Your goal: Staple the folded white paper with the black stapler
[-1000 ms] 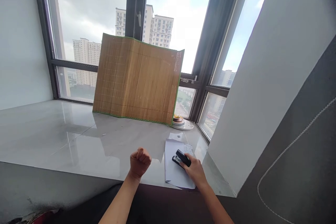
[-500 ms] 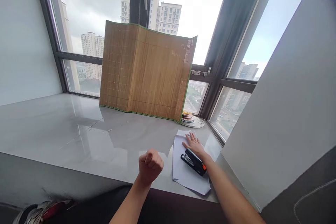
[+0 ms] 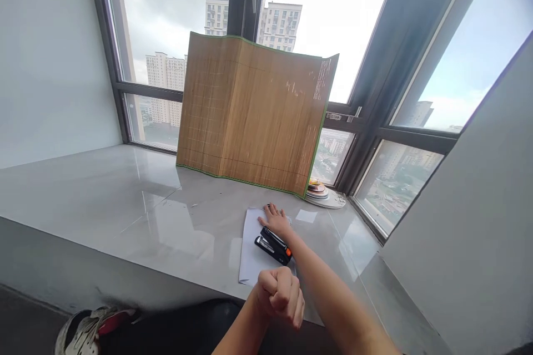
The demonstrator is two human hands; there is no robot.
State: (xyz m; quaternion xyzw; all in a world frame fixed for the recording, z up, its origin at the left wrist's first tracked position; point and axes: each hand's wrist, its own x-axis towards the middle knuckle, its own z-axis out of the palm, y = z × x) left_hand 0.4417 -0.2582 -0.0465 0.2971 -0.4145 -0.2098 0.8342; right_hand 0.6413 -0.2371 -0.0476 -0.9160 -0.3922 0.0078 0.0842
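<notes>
- A person's two bare arms reach out from the bottom edge over a glossy grey counter (image 3: 104, 199) that runs along a wide window.
- The right hand (image 3: 275, 218) lies flat, palm down, on the far end of a white paper (image 3: 251, 255). Its fingers (image 3: 270, 210) are stretched out, slightly spread, and hold nothing.
- The paper lies flat on the counter near the front edge, its long side running away from the viewer. Its near end is hidden behind the left hand.
- A black stapler (image 3: 272, 244) with an orange end sits on the paper, just by the right wrist. It lies at a slant, orange end toward the right. Whether the wrist touches it cannot be told.
- The left hand (image 3: 281, 295) hovers nearer the viewer, above the counter's front edge. It is curled into a tight fist, knuckles up; nothing can be seen inside it.
- Behind the paper, a folding bamboo screen (image 3: 254, 116) with green edging stands upright on the counter, hiding the lower middle of the window.
- Just right of the screen's foot sits a low stack of plates (image 3: 322, 194), partly tucked behind the screen.
- Through the glass: pale tower blocks (image 3: 283, 19) under a cloudy sky.
- At the bottom left corner, a shoe (image 3: 89, 328) with red and white parts shows below the counter.
</notes>
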